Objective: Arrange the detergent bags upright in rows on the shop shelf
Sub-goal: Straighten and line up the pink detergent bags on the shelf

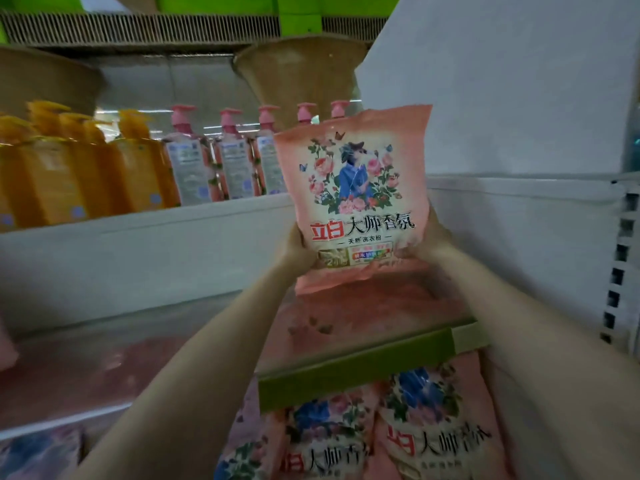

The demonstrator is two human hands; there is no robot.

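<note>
A pink detergent bag [356, 199] with a flower print stands upright at the right end of the white shop shelf [145, 306]. My left hand [298, 249] grips its lower left edge and my right hand [433, 237] grips its lower right edge, fingers mostly hidden behind the bag. The shiny shelf surface mirrors the bag below it. Under the shelf's green front strip [363, 368], two more pink detergent bags [332, 441] [440, 427] stand on a lower level.
On the level behind stand orange pump bottles [69, 174] and pink pump bottles [221, 157]. A white side panel [519, 98] closes the shelf on the right, with a slotted upright [620, 261]. Another pink bag's edge [7, 348] shows at far left.
</note>
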